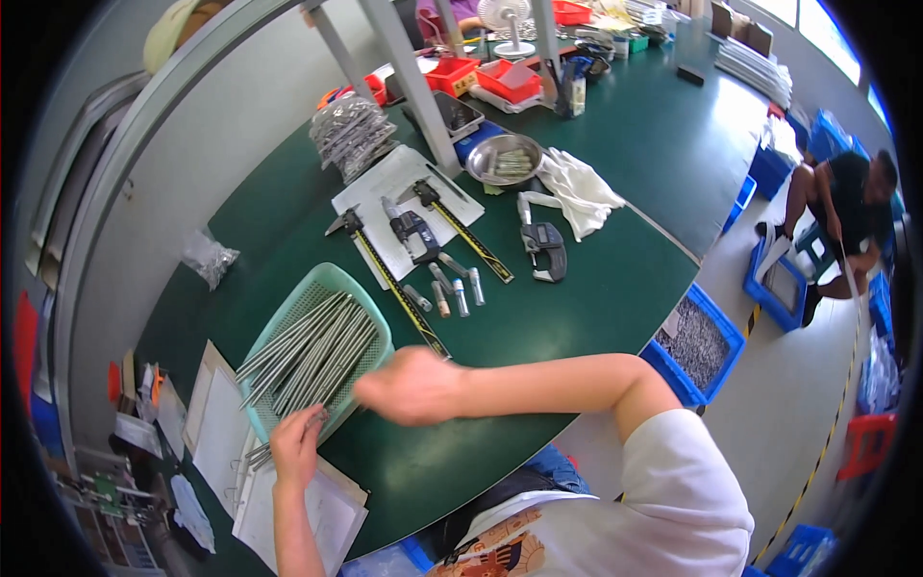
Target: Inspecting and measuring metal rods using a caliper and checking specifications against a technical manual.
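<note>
A pale green plastic basket (384, 332) sits on the green table, holding a pile of thin metal rods (317, 346). At its near edge, my left hand (296, 448) has its fingers pinched together around a metal rod, whose ends appear to show beside the hand. My right hand (413, 387) is over the basket's right side, curled like a fist and blurred by motion. Anything inside it is hidden. Beneath my left hand and forearm lie papers on a clipboard (288, 510).
Beyond the basket lie two calipers (370, 247) (466, 231), two micrometers (411, 231) (544, 240) and several small vials (461, 297). A metal bowl (505, 160), white gloves (580, 189) and a frame post (413, 87) stand farther back. Blue crates (694, 344) and a seated person (851, 207) are at right.
</note>
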A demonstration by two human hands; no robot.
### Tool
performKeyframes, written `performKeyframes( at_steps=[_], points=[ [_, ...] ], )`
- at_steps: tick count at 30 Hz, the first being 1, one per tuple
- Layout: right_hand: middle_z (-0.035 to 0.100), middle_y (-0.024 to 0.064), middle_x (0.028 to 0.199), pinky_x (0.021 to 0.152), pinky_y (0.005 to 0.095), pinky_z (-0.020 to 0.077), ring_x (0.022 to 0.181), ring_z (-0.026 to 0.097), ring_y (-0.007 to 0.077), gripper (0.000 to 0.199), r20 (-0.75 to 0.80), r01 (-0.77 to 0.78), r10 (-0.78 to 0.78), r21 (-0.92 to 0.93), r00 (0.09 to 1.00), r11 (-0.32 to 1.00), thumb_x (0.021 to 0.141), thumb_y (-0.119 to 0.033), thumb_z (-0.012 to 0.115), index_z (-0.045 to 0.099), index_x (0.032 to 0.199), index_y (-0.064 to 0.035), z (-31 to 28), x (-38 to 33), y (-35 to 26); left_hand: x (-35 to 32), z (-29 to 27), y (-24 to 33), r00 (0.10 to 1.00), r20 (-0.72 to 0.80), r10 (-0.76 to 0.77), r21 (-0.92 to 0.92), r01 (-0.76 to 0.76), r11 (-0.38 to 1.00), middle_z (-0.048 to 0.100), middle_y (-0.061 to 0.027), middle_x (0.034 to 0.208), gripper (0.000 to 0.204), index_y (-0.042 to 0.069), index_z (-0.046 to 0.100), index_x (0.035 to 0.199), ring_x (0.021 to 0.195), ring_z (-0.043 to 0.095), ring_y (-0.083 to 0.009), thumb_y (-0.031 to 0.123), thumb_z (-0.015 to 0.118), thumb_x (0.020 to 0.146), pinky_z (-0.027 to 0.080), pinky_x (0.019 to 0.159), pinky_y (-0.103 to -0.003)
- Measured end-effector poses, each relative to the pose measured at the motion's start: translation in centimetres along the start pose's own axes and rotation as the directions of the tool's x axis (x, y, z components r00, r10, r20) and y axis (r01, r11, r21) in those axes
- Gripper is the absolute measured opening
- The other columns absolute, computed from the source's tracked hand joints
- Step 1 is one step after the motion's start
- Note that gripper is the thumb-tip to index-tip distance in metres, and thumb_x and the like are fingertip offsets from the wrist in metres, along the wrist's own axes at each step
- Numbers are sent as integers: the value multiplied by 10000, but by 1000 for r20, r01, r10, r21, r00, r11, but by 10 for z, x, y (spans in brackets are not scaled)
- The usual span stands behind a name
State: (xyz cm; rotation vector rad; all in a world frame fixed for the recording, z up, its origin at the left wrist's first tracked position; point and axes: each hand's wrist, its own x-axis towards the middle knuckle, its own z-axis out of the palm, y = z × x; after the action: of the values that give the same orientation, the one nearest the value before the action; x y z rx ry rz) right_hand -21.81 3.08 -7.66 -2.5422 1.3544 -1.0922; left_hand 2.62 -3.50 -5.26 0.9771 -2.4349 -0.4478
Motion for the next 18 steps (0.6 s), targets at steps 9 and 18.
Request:
performKeyframes(
  at_steps=[9, 18],
  points=[
    [625, 167, 881, 669, 426, 471, 820, 601, 313, 234, -619, -922, 687, -200, 382, 332, 734, -187, 547, 564, 962, -136, -148, -144, 145, 41, 22, -13, 906, 333, -263, -194, 339, 921, 647, -92, 853, 253, -40, 597, 1021, 738, 585, -126, 107, 566, 818, 464, 687, -250],
    [628, 134, 808, 664, 381, 471, 764, 605, 300, 341, -625, -923, 688, -163, 370, 349, 756, -405, 592, 652, 808, -73, -225, -117, 157, 19, 22, -17, 986, -101, -132, -304, 95, 948, 545, -33, 729, 283, -15, 521, 699, 705, 488, -106, 186, 479, 894, 400, 631, -269]
  ],
)
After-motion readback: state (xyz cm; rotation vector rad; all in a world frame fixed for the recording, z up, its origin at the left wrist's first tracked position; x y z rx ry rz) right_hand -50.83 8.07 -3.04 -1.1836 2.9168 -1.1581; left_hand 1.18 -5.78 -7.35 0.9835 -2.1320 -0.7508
